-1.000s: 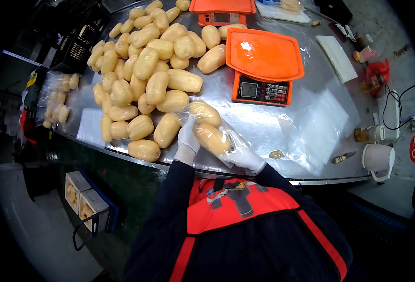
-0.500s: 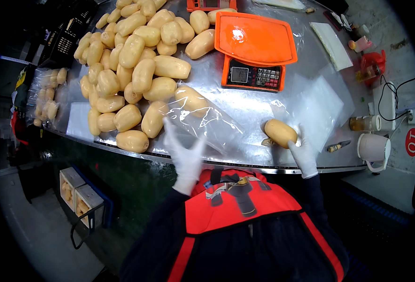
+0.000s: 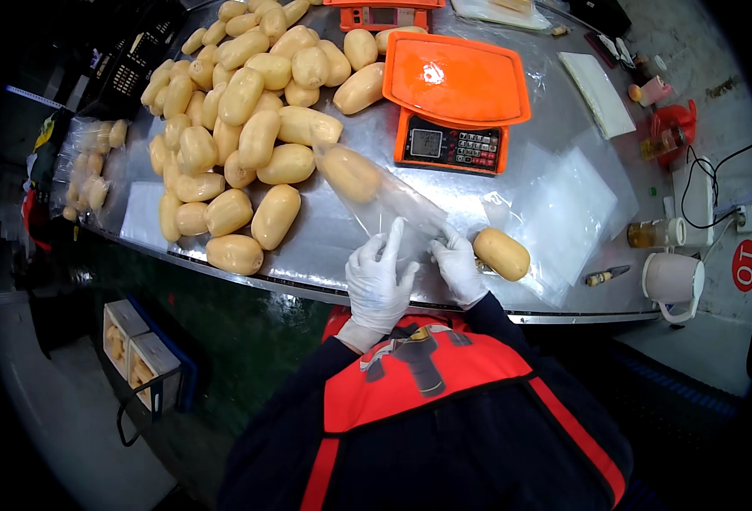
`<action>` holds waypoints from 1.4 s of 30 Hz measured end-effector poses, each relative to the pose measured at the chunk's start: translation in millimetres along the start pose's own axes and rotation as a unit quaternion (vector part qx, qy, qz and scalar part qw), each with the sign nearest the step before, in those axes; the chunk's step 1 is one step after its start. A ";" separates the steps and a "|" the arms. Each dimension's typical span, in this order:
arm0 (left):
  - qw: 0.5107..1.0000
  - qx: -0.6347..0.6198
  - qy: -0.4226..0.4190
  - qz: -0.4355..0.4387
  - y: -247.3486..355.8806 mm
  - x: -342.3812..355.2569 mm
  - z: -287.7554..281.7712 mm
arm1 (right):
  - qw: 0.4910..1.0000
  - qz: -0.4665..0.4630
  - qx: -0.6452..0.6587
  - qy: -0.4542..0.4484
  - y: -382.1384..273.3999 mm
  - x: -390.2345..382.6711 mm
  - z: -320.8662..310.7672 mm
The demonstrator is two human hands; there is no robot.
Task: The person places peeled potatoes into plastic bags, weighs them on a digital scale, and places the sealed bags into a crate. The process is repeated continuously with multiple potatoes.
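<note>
Right hand (image 3: 458,266), having released a smooth, oblong vegetable (image 3: 502,254) by the steel counter's (image 3: 308,243) near edge, now pinches the glossy film bag (image 3: 388,200); left hand (image 3: 377,288), I see, spreads open-fingered beside it.

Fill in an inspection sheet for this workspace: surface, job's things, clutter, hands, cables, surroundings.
Surface: shiny metal table.
Job's things: clear bag with one root inside; loose root beside the right hand; root pile at left; orange scale beyond the bag; flat bags at right.
Clutter: knife, jar and mug, far right.
Left hand: gloved, fingers spread, at the bag's near end.
Right hand: gloved, fingers at the bag's edge; grip unclear.
Cables: black cable looping at right.
Surroundings: green floor; white boxes, lower left; black crate, upper left.
</note>
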State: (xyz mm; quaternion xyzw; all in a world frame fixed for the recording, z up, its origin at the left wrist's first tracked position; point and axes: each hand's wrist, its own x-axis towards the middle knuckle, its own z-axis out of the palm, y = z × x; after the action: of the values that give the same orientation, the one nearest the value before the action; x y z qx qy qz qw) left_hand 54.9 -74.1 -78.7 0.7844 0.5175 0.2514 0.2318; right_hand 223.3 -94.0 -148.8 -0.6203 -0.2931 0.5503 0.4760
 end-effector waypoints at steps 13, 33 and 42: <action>0.976 0.202 0.067 0.034 -10.3 41.2 -5.8 | 0.977 -0.139 0.005 -0.161 -13.7 34.8 39.1; 0.977 0.185 0.034 0.100 -10.6 52.3 -30.4 | 0.881 -0.277 -0.379 -0.057 -33.1 97.2 108.1; 0.976 0.190 0.021 0.104 -25.3 46.1 -24.4 | 0.834 -0.297 -0.465 -0.012 -61.4 81.6 125.4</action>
State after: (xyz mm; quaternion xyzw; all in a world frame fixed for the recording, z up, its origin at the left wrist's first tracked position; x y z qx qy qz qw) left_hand 37.4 -19.7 -68.6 0.8581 0.4763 0.1875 0.0408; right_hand 130.7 35.0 -118.3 -0.6451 -0.6898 0.1892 0.2687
